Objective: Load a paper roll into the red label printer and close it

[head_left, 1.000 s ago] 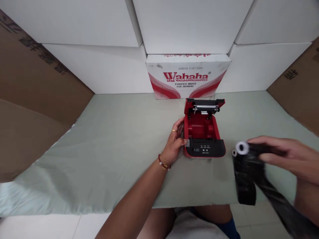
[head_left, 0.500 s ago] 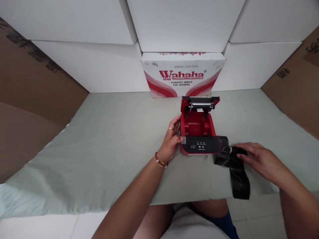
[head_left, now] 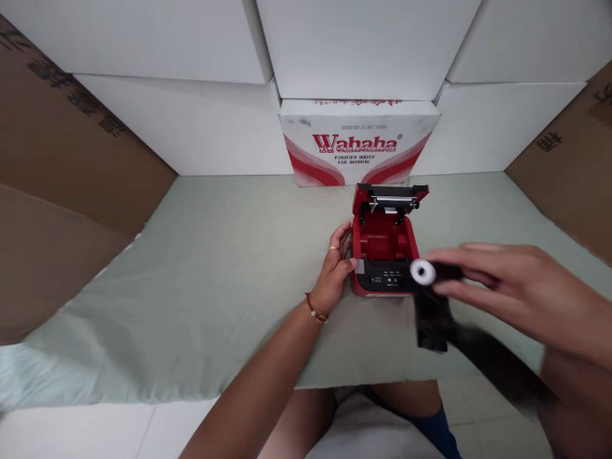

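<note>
A small red and black label printer (head_left: 382, 277) stands on the cloth with its lid (head_left: 393, 192) raised, showing a bare red compartment. My left hand (head_left: 338, 268) grips its left side, with the thumb by a grey tab at the front corner. Over the printer's front right corner, my right hand (head_left: 497, 287) pinches a black roll (head_left: 448, 272) whose white core end (head_left: 423, 272) faces up toward me. A loose black strip (head_left: 502, 363) trails from it under the wrist. Below the roll hangs or lies another black piece (head_left: 431, 322), blurred; I cannot tell if it is attached.
Behind the printer a white and red water carton (head_left: 358, 143) stands against stacked white boxes (head_left: 191, 121). Brown cardboard walls (head_left: 62, 166) close off both sides. A pale green cloth (head_left: 229, 274) covers the table, its front edge just before my lap.
My right hand has lifted the black roll from the cloth beside the printer, up and leftward, turning its core into sight. The strip swings out to the right. My left hand keeps its hold.
</note>
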Tool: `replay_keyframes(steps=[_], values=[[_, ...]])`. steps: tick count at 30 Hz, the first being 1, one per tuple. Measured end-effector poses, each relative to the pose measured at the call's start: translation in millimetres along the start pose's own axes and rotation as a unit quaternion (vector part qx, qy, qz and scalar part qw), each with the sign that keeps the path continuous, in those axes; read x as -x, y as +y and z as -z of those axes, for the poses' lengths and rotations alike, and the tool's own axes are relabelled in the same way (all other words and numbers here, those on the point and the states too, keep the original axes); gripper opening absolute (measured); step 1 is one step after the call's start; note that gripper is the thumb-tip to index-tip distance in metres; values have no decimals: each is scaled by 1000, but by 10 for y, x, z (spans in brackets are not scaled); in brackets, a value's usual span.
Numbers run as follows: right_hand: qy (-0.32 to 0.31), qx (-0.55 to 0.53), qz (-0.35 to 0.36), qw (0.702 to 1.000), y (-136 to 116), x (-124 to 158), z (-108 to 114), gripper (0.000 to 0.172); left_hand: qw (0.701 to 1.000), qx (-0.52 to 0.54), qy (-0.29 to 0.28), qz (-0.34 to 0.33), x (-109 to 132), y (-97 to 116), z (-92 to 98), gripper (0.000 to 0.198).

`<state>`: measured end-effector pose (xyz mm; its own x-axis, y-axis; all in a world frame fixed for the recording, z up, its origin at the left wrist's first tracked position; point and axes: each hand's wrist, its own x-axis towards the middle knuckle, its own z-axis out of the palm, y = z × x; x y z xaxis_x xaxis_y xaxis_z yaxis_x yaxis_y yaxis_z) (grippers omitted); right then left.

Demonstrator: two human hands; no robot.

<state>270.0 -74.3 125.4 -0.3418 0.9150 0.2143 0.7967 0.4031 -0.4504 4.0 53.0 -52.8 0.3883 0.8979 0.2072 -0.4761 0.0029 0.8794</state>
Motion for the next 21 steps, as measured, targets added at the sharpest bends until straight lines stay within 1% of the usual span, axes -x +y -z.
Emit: replay_keyframes(steps=[1,2,3,4,5,7,8,10,12,14,15,17,19,21], values=[[-29,-12,-16,999,-9,-234,-71,38,1000,-18,7,-8,32,9,-11,81],[-6,-3,-48,999,-13,-455,-163,36,998,-48,19,-21,75,27,-23,79],[3,25,-86,996,-21,-652,-267,37,995,-89,33,-36,128,55,-37,76],[-9,64,-122,990,-36,-818,-372,39,986,-146,54,-63,189,91,-52,71],[-35,104,-150,983,-60,-952,-470,41,971,-206,74,-98,254,132,-70,68],[-102,179,-185,961,-123,-1133,-620,44,921,-328,90,-189,384,219,-118,68],[-129,204,-194,951,-153,-1191,-667,45,896,-372,86,-227,440,257,-149,71],[-154,230,-200,940,-188,-1267,-717,45,851,-426,57,-301,520,311,-228,77],[-160,236,-202,937,-183,-1322,-733,44,801,-470,34,-369,554,334,-320,77],[-165,239,-204,935,-152,-1376,-749,42,762,-503,14,-408,553,338,-408,71],[-167,240,-206,934,-134,-1405,-761,40,749,-517,5,-414,545,336,-444,66],[-171,241,-208,932,-110,-1462,-790,39,735,-539,-11,-411,529,334,-492,54],[-170,238,-209,933,-109,-1496,-803,42,727,-555,-19,-404,518,333,-510,43],[-170,227,-203,937,-124,-1471,-773,47,720,-566,-22,-402,517,333,-510,36]])
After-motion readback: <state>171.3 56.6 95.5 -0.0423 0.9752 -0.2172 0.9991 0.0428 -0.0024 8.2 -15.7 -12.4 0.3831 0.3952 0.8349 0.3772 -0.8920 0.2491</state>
